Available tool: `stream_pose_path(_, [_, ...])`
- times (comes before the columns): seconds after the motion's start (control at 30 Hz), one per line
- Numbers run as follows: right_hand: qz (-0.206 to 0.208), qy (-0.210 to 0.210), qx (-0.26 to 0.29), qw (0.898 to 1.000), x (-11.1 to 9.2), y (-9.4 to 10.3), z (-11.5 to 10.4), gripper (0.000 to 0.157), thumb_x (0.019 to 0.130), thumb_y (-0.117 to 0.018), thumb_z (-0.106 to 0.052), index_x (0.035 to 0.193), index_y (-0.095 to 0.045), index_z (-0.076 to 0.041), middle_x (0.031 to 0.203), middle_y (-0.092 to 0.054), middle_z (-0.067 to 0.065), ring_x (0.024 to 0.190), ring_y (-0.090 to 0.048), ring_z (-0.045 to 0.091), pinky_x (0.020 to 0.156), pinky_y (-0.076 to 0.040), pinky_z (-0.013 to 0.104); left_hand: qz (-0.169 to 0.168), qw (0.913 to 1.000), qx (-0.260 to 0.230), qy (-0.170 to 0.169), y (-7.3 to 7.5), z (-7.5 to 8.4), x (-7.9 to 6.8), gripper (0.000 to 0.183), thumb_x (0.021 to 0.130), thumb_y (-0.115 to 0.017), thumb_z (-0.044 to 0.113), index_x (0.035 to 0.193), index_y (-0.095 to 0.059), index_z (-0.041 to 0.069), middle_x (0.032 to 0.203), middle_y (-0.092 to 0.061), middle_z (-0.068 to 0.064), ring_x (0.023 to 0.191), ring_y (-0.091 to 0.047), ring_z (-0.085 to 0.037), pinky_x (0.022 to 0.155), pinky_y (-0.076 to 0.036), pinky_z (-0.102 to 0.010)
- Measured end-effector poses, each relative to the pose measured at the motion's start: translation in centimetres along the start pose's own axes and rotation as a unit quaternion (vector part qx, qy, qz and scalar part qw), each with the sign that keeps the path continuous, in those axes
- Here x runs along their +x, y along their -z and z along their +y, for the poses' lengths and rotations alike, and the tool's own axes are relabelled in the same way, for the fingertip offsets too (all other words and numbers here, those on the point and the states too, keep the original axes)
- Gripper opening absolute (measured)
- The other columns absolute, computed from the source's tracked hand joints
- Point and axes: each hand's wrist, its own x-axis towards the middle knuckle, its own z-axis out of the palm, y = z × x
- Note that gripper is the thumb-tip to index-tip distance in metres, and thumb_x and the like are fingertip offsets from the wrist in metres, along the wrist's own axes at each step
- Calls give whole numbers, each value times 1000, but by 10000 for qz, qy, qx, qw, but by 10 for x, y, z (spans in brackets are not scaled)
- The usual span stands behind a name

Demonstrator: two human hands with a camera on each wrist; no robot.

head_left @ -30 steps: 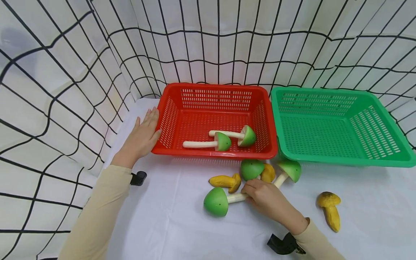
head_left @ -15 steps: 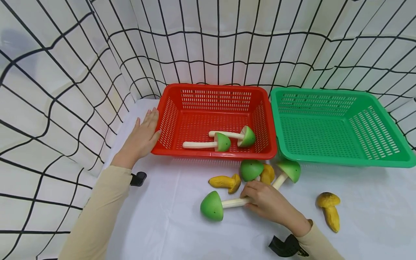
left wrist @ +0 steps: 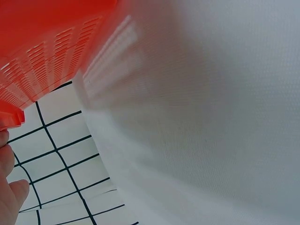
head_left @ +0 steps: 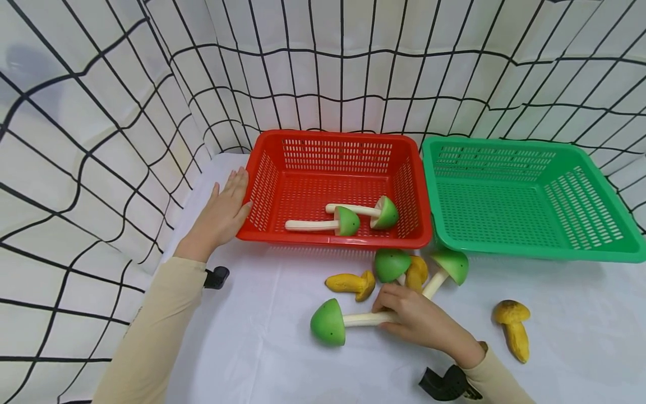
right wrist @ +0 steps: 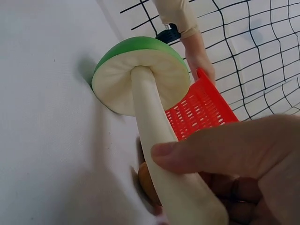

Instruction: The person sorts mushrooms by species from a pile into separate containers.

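Head view: right hand [head_left: 419, 317] clamped on the pale stem of a green-capped mushroom [head_left: 353, 320]. Cap juts out left of the grip, stem lies sideways; stem end sits under the hand. Stem is probably the pick because it's the narrow part and leaves the wide cap out of the fingers' way. Right wrist view: thumb [right wrist: 173, 157] presses along the top of the stem, other fingers curl in beneath; pale cap underside faces the camera. Can't tell if the cap touches the white cloth [head_left: 262, 359].

Left hand [head_left: 222, 207], beyond the grip and well to its left, clamps nothing: fingers extended, laid against the near-left side of the red basket [head_left: 333, 240], likely steadying it. Left wrist view catches only part of that hand, at the frame edge.

Basket stands beyond the grip, two green-capped mushrooms inside, stems pointing left. Green basket [head_left: 484, 207] is beyond and right, side by side with the red one, presumably so both are in reach. Just past the knuckles: two loose green caps and a yellow mushroom [head_left: 417, 273], bunched; another yellow one [head_left: 348, 284] left, a third [head_left: 512, 328] well right.

Pose: right forearm comes in from lower right, back of hand up; left arm reaches forward, long.
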Motion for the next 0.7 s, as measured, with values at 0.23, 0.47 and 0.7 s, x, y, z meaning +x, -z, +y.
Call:
stream_pose_path(0.23, [-341, -349, 546, 9973, 1, -1, 0, 19, 75, -76, -3, 92, -68, -9, 88, -61, -6, 78, -55, 3, 68, -50, 21, 27, 10000, 53, -27, -1, 0, 1, 65, 99, -36, 24, 150, -4, -2, 157, -4, -15, 144, 2, -28, 112, 0, -54])
stream_pose_path(0.47, [-465, -590, 546, 9957, 4, -3, -5, 18, 75, -76, -4, 92, -71, -8, 86, -65, -5, 76, -54, 2, 65, -49, 20, 68, 10000, 62, -40, -1, 0, 0, 65, 99, -37, 24, 150, -5, -2, 157, -5, -15, 144, 2, -27, 112, 0, -54])
stream_pose_path(0.7, [-266, -466, 586, 9968, 6, -1, -7, 16, 76, -78, -8, 91, -70, -10, 85, -65, -6, 77, -57, 3, 66, -50, 21, 66, 10000, 9, -40, -1, 0, 0, 65, 100, -36, 25, 150, -4, -1, 157, -4, -14, 144, 3, -27, 113, 1, -52])
